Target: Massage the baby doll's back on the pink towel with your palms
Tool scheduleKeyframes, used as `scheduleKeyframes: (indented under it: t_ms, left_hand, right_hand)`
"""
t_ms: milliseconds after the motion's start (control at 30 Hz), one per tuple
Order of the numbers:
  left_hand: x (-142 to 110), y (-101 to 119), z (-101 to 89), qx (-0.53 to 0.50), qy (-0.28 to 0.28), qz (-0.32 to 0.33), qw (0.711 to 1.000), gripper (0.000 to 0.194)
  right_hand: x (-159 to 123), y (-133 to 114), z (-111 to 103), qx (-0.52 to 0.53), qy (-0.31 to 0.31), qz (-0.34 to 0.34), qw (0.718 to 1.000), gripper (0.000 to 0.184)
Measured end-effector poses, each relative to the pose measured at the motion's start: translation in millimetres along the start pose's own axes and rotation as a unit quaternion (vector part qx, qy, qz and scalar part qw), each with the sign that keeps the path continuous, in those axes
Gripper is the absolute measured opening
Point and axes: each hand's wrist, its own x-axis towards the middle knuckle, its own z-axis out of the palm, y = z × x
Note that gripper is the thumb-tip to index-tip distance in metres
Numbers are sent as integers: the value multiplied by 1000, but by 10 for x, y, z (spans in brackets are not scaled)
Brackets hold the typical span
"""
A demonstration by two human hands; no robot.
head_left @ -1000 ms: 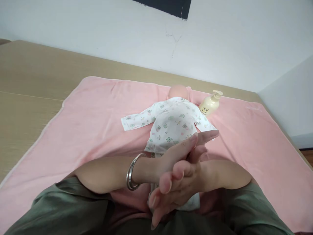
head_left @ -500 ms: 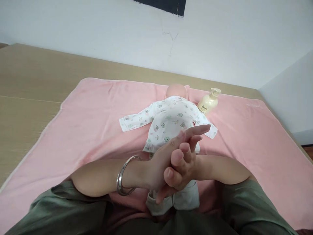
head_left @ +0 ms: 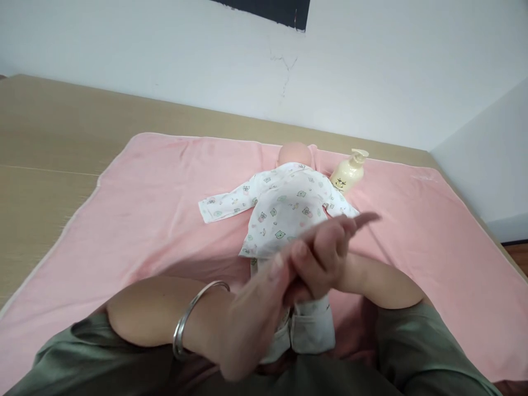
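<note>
My left hand, with silver bangles on its wrist, reaches out flat with the fingers straight toward the upper right. Curled around those fingers is my right hand, so the two hands press together. Below them lies a baby doll on its back, dressed in a white printed top with its sleeves spread wide. Its white trousers show between my legs, partly hidden by my hands. Some of my fingers are blurred by motion.
The doll rests on a pink blanket spread over a wooden surface. A cream pump bottle leans beside the doll's right-hand side in view. A white wall with cracks rises behind.
My hands have slid along each other: the right one has moved from the left palm toward its fingers. The left wrist has shifted down and to the left.
</note>
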Motion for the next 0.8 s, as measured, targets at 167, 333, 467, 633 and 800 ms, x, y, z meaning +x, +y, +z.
scheduleKeyframes:
  t_ms: [167, 333, 467, 633, 800]
  left_hand:
    - [714, -398, -333, 98, 197, 129, 967, 51]
    - [1186, -1158, -712, 304, 199, 125, 923, 58]
    - [1165, -1310, -800, 347, 197, 146, 905, 47]
    - [1163, -1284, -783, 358, 197, 133, 903, 41]
    - [1182, -1333, -806, 359, 198, 137, 902, 41]
  right_hand:
    - [550, 346, -22, -27, -37, -24, 999, 57]
    - [801, 646, 25, -32, -61, -52, 996, 52]
    - [902, 808, 2, -39, -66, 8, 997, 52]
    - [876, 755, -49, -109, -68, 115, 985, 63]
    - [666, 522, 9, -101, -56, -13, 993, 53]
